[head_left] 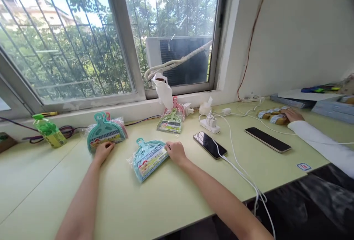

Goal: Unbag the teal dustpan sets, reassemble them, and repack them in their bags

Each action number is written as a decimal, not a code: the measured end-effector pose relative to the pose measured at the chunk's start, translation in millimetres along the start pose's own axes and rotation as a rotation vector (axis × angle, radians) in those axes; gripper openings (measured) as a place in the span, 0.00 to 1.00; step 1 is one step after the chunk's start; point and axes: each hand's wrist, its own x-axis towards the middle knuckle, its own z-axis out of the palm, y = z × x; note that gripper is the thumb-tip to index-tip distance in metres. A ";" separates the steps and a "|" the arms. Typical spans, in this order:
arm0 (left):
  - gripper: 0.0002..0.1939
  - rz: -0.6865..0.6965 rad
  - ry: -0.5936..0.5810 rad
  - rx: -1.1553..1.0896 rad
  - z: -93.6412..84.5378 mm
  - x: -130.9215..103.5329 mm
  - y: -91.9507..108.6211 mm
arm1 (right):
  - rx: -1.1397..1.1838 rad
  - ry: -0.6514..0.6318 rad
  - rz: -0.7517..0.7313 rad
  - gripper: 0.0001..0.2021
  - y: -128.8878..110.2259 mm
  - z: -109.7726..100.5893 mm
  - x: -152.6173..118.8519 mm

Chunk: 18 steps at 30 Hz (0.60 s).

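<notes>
My right hand (176, 152) pinches the right edge of a light-blue dustpan and brush set (151, 157) in clear plastic wrap, which lies on the table with its handle pointing away. To the left, my left hand (103, 151) has its fingers closed at the lower edge of a teal dustpan and brush set (103, 131). A pink one (121, 125) partly shows behind that teal set. Near the windowsill sits a green dustpan and brush set (170, 122), with another pink set (178, 108) behind it.
A green bottle (51, 133) stands at the left. On the right are a charging phone (209, 144), a power strip (209, 125), white cables and a second phone (267, 139). Another person's hand (291, 115) touches yellowish-brown packs (273, 114) near grey boxes (334, 109).
</notes>
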 end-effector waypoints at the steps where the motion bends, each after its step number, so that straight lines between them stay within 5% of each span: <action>1: 0.13 -0.012 -0.002 -0.002 -2.0 -3.4 3.2 | 0.006 0.000 -0.003 0.13 0.3 -0.2 -0.2; 18: 0.08 -0.127 0.009 -0.321 -12.7 -64.5 60.0 | -0.031 -0.031 -0.060 0.14 -5.6 -3.0 -6.1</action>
